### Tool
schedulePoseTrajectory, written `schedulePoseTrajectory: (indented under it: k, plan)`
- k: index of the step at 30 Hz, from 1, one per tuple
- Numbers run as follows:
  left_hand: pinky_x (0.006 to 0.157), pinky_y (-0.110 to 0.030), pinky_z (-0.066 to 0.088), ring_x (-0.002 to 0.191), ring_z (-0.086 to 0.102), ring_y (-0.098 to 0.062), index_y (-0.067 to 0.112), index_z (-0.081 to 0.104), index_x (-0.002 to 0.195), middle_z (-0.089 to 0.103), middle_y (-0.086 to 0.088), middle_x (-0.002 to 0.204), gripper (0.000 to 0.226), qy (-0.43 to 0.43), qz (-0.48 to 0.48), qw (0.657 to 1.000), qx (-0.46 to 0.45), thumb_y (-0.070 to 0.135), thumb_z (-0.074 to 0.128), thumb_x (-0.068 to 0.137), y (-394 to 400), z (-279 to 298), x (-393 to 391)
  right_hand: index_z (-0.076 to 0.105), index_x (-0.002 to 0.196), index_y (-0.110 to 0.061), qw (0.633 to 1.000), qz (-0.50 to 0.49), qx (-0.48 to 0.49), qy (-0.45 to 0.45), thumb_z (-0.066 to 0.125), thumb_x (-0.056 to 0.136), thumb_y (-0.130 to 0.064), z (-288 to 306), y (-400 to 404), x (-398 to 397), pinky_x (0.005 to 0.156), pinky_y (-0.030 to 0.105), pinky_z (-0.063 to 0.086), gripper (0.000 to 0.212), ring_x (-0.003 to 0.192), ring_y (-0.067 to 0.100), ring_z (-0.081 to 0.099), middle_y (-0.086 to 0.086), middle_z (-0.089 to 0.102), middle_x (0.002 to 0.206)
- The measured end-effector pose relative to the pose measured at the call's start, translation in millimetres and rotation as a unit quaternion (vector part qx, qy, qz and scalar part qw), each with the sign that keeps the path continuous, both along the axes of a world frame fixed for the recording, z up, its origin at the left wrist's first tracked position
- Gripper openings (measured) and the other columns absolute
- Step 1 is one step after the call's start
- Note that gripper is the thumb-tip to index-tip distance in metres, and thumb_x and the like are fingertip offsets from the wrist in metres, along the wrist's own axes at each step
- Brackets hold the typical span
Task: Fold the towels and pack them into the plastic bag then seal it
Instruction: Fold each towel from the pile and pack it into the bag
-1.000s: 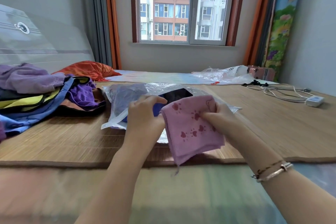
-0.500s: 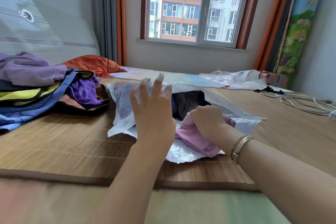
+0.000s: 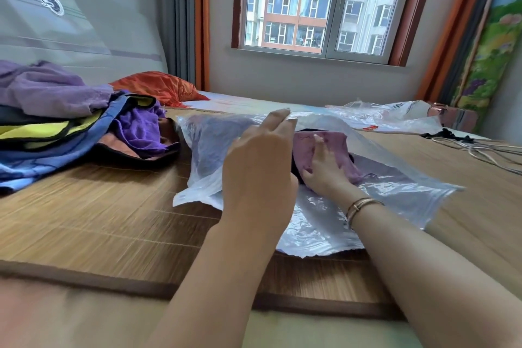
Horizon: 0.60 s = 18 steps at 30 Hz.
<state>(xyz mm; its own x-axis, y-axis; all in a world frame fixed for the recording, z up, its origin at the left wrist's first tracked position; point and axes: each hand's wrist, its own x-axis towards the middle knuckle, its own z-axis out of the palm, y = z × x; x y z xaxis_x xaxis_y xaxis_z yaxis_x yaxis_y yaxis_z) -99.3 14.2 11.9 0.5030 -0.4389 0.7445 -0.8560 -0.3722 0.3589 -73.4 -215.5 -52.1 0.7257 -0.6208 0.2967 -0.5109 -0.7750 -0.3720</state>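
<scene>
Two hands — the left hand [image 3: 258, 167] and the right hand [image 3: 324, 169]. Two plastic bags: one [image 3: 333, 223] under the hands, a second [image 3: 389, 117] farther back. One pink towel [image 3: 336, 147] in the near bag's mouth. One heap of cloths [image 3: 70, 121]. One orange pillow [image 3: 158, 87]. One bracelet [image 3: 363, 205] — two bands. One window [image 3: 319, 3].

Left hand [image 3: 258, 161] hides part of the plastic bag [image 3: 395, 192] mouth; right hand [image 3: 324, 169] fingertips buried in pink towel [image 3: 336, 144]; dark item beneath towel unidentifiable; cloth pile [image 3: 56, 121] cut off at left edge; cables [image 3: 485, 150] cut off at right.
</scene>
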Motion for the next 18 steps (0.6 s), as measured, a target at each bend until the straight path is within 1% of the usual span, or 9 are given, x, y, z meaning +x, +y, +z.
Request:
schedulePoseTrajectory:
  k: [1, 2, 3, 5, 9, 12, 14, 16, 18]
  plan:
    - [0.103, -0.032, 0.041, 0.13, 0.044, -0.015, 0.025, 0.043, 0.142, 0.035, 0.019, 0.15, 0.079, -0.001, 0.0, 1.0, -0.002, -0.011, 0.047, 0.072, 0.0, -1.0, -1.2, -0.004, 0.151, -0.027, 1.0, -0.021, 0.008, -0.004, 0.054, 0.091, -0.036, -3.5, -1.7, -1.2, 0.113, 0.061, 0.017, 0.085, 0.147, 0.031, 0.007, 0.001, 0.002, 0.161]
    - [0.102, -0.031, 0.041, 0.129, 0.045, -0.015, 0.025, 0.045, 0.141, 0.036, 0.019, 0.149, 0.078, -0.003, -0.003, 1.0, -0.004, -0.011, 0.047, 0.072, 0.0, -2.6, -2.7, -0.003, 0.152, -0.029, 0.999, -0.032, 0.018, 0.019, 0.053, 0.09, -0.045, -5.1, -2.1, -3.5, 0.114, 0.062, 0.011, 0.084, 0.148, 0.031, -0.002, -0.001, -0.006, 0.162]
    - [0.1, -0.031, 0.042, 0.128, 0.046, -0.016, 0.024, 0.047, 0.139, 0.038, 0.018, 0.148, 0.077, -0.007, -0.008, 1.0, -0.007, -0.012, 0.047, 0.071, 0.4, -4.7, -4.3, -0.002, 0.152, -0.031, 0.998, -0.031, 0.034, 0.048, 0.05, 0.091, -0.051, -8.0, -5.5, -3.0, 0.114, 0.062, 0.007, 0.083, 0.147, 0.031, -0.008, -0.001, -0.01, 0.161]
    - [0.096, -0.031, 0.044, 0.123, 0.051, -0.018, 0.02, 0.055, 0.133, 0.046, 0.015, 0.144, 0.073, -0.019, -0.017, 1.0, -0.013, -0.014, 0.048, 0.069, 1.4, -8.2, -4.4, -0.002, 0.153, -0.033, 0.995, -0.007, 0.042, 0.088, 0.041, 0.094, -0.052, -11.1, -7.3, 0.7, 0.115, 0.06, 0.002, 0.076, 0.147, 0.031, -0.014, 0.002, -0.013, 0.161]
    - [0.087, -0.032, 0.05, 0.108, 0.064, -0.025, 0.013, 0.066, 0.117, 0.06, 0.006, 0.131, 0.068, -0.049, -0.044, 0.997, -0.033, -0.018, 0.048, 0.06, 1.9, -13.3, 6.7, -0.002, 0.154, -0.028, 0.995, 0.041, 0.024, 0.093, 0.031, 0.098, -0.046, -10.5, -12.5, 21.4, 0.118, 0.055, 0.0, 0.068, 0.147, 0.029, -0.015, 0.005, -0.015, 0.161]
    - [0.079, -0.026, 0.049, 0.099, 0.067, -0.024, 0.014, 0.067, 0.118, 0.064, 0.005, 0.126, 0.069, -0.082, -0.054, 0.995, -0.023, -0.013, 0.045, 0.058, 3.5, -14.7, 14.7, -0.004, 0.154, -0.027, 0.993, 0.049, -0.001, 0.109, 0.03, 0.098, -0.044, -12.1, -20.5, 38.9, 0.118, 0.054, 0.001, 0.068, 0.147, 0.028, -0.017, 0.006, -0.017, 0.16]
    - [0.078, -0.022, 0.045, 0.1, 0.067, -0.023, 0.018, 0.065, 0.122, 0.062, 0.007, 0.129, 0.072, -0.083, -0.055, 0.995, -0.012, -0.013, 0.044, 0.06, 4.8, -15.6, 18.6, -0.006, 0.154, -0.027, 0.991, 0.053, -0.013, 0.12, 0.031, 0.097, -0.043, -13.4, -22.3, 45.6, 0.118, 0.054, 0.002, 0.069, 0.146, 0.028, -0.018, 0.005, -0.017, 0.16]
    - [0.08, -0.025, 0.048, 0.104, 0.064, -0.023, 0.019, 0.062, 0.126, 0.058, 0.009, 0.134, 0.075, -0.074, -0.061, 0.995, -0.001, -0.015, 0.045, 0.061, 5.1, -16.8, 20.5, -0.006, 0.153, -0.027, 0.991, 0.054, -0.019, 0.124, 0.032, 0.097, -0.042, -13.5, -20.6, 43.5, 0.118, 0.055, 0.003, 0.069, 0.146, 0.028, -0.018, 0.005, -0.017, 0.16]
    - [0.087, -0.028, 0.049, 0.113, 0.06, -0.022, 0.019, 0.058, 0.13, 0.051, 0.01, 0.141, 0.076, -0.057, -0.064, 0.996, 0.02, -0.017, 0.046, 0.064, 6.8, -15.9, 18.8, -0.006, 0.153, -0.028, 0.991, 0.049, -0.018, 0.126, 0.031, 0.098, -0.041, -13.5, -16.9, 34.3, 0.117, 0.056, 0.004, 0.067, 0.147, 0.028, -0.016, 0.004, -0.015, 0.161]
